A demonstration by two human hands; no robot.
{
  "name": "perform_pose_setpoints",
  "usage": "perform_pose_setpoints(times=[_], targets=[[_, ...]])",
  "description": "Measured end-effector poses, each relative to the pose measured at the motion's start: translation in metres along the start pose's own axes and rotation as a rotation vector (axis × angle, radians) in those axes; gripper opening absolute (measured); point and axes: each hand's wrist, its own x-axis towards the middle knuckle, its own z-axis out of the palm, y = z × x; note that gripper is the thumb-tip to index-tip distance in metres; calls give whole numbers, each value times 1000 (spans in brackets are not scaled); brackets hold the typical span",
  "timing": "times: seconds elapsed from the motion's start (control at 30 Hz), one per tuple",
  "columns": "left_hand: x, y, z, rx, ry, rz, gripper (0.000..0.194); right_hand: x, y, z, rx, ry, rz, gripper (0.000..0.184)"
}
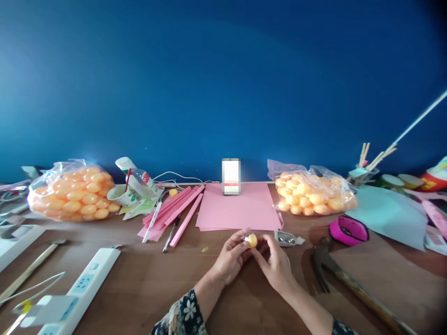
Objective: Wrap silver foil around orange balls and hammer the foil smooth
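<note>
Both my hands meet over the middle of the brown table [146, 279]. My left hand [231, 258] and my right hand [275, 261] pinch a small orange ball [252, 240] between their fingertips. Just beyond the ball lies a stack of pink paper sheets [237, 211]. A small clear packet with metal bits [287, 238] lies right of my right hand's fingers.
Two plastic bags of orange balls sit at the back, left bag [71, 195] and right bag [312, 193]. Pink paper strips [178, 209], pens, a paper cup [122, 194], a power strip [78, 291], a claw hammer [335, 272], a pink tape roll [347, 230] and a phone [231, 176] lie around.
</note>
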Motion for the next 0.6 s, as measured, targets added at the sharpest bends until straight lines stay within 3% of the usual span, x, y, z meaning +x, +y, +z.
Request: perform_pose_setpoints(times=[0.2,0.6], targets=[[1,-6,0,98,8,71,38,2,-1,-3,43,31,-72,31],[0,-5,5,180,9,97,37,3,-2,-4,133,44,-105,26]])
